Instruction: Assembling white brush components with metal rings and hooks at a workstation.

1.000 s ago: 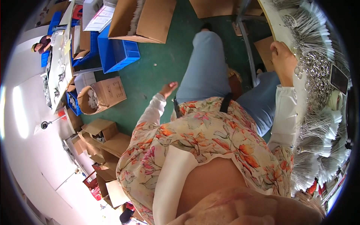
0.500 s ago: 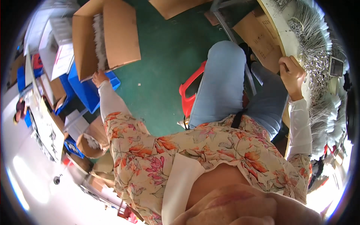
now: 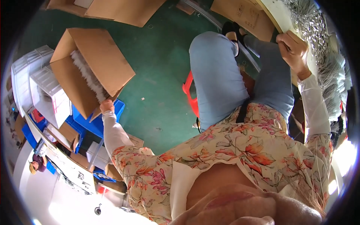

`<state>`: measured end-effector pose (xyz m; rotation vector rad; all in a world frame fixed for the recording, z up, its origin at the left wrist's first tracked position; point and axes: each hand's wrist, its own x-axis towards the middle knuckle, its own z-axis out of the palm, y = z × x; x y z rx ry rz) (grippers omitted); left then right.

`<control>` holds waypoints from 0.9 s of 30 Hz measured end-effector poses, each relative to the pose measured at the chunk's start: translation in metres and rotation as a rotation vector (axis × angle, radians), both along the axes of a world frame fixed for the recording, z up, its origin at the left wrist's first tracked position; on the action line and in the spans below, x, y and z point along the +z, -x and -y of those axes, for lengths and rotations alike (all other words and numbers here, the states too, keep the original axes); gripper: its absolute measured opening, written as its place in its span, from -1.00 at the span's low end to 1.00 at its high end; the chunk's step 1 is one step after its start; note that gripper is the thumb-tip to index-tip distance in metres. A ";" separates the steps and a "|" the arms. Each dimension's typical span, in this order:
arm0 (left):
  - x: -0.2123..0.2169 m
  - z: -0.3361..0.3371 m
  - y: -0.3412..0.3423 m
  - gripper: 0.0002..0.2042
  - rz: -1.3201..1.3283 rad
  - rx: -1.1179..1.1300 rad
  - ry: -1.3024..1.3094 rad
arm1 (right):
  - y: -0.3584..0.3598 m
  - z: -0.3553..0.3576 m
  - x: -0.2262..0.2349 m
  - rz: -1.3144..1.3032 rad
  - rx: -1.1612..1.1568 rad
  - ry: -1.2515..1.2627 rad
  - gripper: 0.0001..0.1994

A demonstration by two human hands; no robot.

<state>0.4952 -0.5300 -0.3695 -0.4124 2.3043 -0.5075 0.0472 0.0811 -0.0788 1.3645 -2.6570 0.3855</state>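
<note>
My left hand (image 3: 107, 106) is closed on the lower corner of an open cardboard box (image 3: 99, 56), its arm stretched out to the left. Inside the box runs a row of whitish bristly pieces (image 3: 88, 75). My right hand (image 3: 293, 52) is curled round the edge of the worktable (image 3: 276, 17) at the right. Beyond it, the tabletop carries a heap of thin metal wire pieces (image 3: 311, 26) and bundles with pale bristles (image 3: 333, 78), which look like small wire brushes.
Under the left box stands a blue bin (image 3: 119, 108); white plastic crates (image 3: 47, 93) are beside it. More cardboard boxes lie at the top (image 3: 123, 11) and under the worktable (image 3: 243, 18). A red stool (image 3: 191, 99) shows by my leg. Another person (image 3: 37, 163) is at the far left.
The view has turned, so the box and my left hand appear lower. My left hand stays at the box corner. My right hand stays at the table edge.
</note>
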 end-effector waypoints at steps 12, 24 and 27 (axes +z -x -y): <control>0.029 -0.198 0.222 -0.83 -0.164 -0.128 -0.483 | 0.004 0.001 0.007 0.010 0.030 0.060 -0.86; -0.041 -0.190 0.518 -0.67 -0.417 -0.046 -0.385 | 0.008 0.008 0.004 0.113 0.079 0.197 -0.87; -0.008 -0.185 0.519 -0.68 -0.734 0.246 -1.128 | 0.008 0.004 0.003 0.155 0.056 0.256 -0.85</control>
